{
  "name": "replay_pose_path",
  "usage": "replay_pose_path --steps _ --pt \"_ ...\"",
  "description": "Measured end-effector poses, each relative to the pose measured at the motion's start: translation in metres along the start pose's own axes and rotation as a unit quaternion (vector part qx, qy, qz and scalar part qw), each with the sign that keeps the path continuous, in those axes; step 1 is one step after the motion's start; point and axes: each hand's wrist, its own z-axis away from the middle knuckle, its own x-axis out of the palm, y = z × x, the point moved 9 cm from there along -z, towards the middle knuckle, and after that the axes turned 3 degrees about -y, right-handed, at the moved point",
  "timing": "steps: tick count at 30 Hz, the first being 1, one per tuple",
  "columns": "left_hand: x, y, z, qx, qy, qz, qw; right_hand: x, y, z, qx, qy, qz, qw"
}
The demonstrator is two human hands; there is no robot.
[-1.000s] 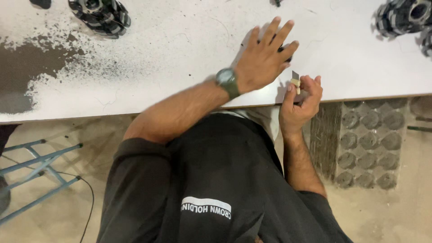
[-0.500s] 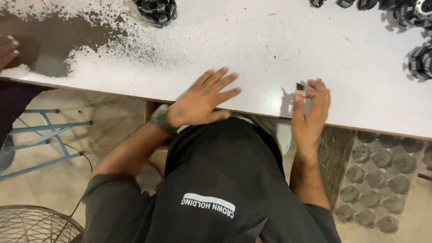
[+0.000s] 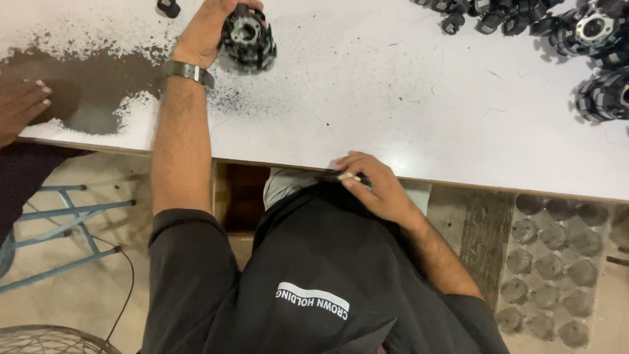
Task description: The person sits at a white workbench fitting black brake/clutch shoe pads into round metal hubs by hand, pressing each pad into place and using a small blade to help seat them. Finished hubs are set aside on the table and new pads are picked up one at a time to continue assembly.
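While your right hand (image 3: pixel 380 190) stays closed on a small pale-tipped tool (image 3: pixel 346 176) at the table edge (image 3: pixel 458 182), your left hand (image 3: pixel 208 29), flat near you a moment ago, now stretches far out, fingers wrapped around a black round metal part (image 3: pixel 247 38) sitting on the table beyond the dark dust patch (image 3: pixel 85 98).

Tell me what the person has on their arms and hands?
Both hands are bare, no gloves. The left hand has a wristwatch with a dark band just below it. The right hand wears nothing. Short black sleeves stop above the elbows.
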Motion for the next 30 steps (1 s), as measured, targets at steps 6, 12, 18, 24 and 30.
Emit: replay_pose_path --steps 6,12,18,24,30 --pt "-0.006 0.016 0.032 -0.212 0.18 -0.251 0.927 -0.052 0.034 0.046 0.067 0.147 -0.037 0.986" --pt "0.086 0.057 0.068 -0.047 0.101 -0.611 0.784 -0.066 0.052 0.062 0.077 0.252 -0.055 0.963" --pt "0.122 0.066 0.064 0.046 0.043 -0.508 0.859 -0.076 0.063 0.084 0.099 0.36 -0.077 0.924" --pt "0.245 0.03 0.071 -0.002 -0.007 -0.383 0.924 -0.066 0.044 0.09 0.1 0.348 0.013 0.932" --pt "0.258 0.057 0.072 0.082 0.02 -0.36 0.929 -0.068 0.019 0.073 0.097 0.31 0.12 0.938"
